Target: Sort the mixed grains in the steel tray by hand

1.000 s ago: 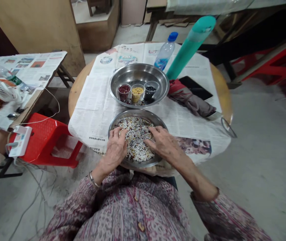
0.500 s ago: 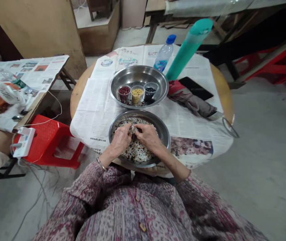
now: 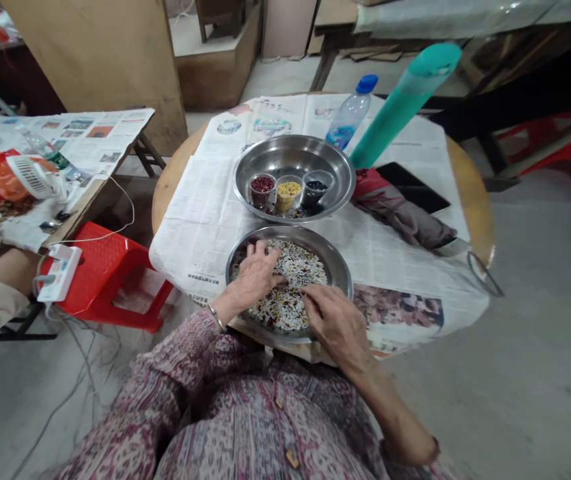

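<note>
My left hand rests over the left part of the near steel bowl, its fingers spread on a mix of white grains and dark and yellow beans. At the bowl's right side is my right hand, thumb and fingers curled close together; whatever they hold is too small to make out. Just behind stands a second steel bowl. Three clear plastic cups sit in it: one of dark red beans, one of yellow beans and one of black beans.
Newspaper covers the round table. Behind the far bowl stand a blue-capped bottle and a leaning green tube. A folded umbrella and a dark phone lie right. A red stool holds a power strip.
My hands have moved apart: the left now lies spread on the grains, and the right has drawn back toward the bowl's near right rim. The view has shifted slightly left.
</note>
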### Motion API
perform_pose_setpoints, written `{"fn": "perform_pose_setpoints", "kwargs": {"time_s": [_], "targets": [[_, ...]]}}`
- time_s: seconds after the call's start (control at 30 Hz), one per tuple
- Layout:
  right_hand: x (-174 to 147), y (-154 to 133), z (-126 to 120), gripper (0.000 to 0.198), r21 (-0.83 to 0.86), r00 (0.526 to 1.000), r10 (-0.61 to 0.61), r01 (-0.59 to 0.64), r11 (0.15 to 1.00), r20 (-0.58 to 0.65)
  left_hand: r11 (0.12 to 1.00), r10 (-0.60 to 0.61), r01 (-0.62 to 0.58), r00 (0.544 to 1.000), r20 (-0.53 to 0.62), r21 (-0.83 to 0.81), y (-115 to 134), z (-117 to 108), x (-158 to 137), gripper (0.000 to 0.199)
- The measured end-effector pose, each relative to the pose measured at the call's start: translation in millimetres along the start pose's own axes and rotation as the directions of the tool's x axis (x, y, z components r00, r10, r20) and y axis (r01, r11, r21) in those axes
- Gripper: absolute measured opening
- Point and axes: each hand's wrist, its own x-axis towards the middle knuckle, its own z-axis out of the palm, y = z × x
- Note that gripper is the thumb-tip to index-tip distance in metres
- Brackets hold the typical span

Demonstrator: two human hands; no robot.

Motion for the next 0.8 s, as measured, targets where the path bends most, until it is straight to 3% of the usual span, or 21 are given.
{"fn": "perform_pose_setpoints", "kwargs": {"time_s": [0.1, 0.23, 0.33, 0.5, 0.63, 0.8], "targets": [[-11.4, -4.9, 4.7, 0.021, 0.013, 0.997, 0.010, -0.009, 1.000, -0.071, 0.992, 0.093, -0.087, 0.994, 0.054, -0.095, 6.3, 7.4, 8.7, 0.021], [-10.1, -9.9, 13.8, 0.027, 0.107, 0.970, 0.111, -0.089, 0.990, -0.215, 0.956, 0.235, -0.224, 0.971, 0.040, -0.192, 9.9, 9.5, -6.2, 0.019], [-8.1, -13.4, 18.2, 0.028, 0.117, 0.952, 0.145, -0.117, 0.986, -0.271, 0.945, 0.302, -0.291, 0.951, 0.062, -0.149, 7.3, 0.9, -34.5, 0.016], [-11.4, -13.5, 23.2, 0.021, 0.087, 0.926, 0.093, -0.065, 0.994, -0.365, 0.881, 0.472, -0.469, 0.851, 0.231, -0.072, 5.4, -6.9, -59.4, 0.015], [-14.3, -8.8, 26.2, 0.018, 0.068, 0.909, 0.046, -0.019, 0.998, -0.413, 0.800, 0.576, -0.597, 0.791, 0.206, 0.056, 9.3, 7.3, -35.4, 0.026], [-14.7, -6.0, 30.7, 0.022, 0.096, 0.879, 0.075, -0.033, 0.995, -0.471, 0.771, 0.603, -0.610, 0.792, 0.099, 0.185, 9.8, 16.7, 10.1, 0.033]]}}
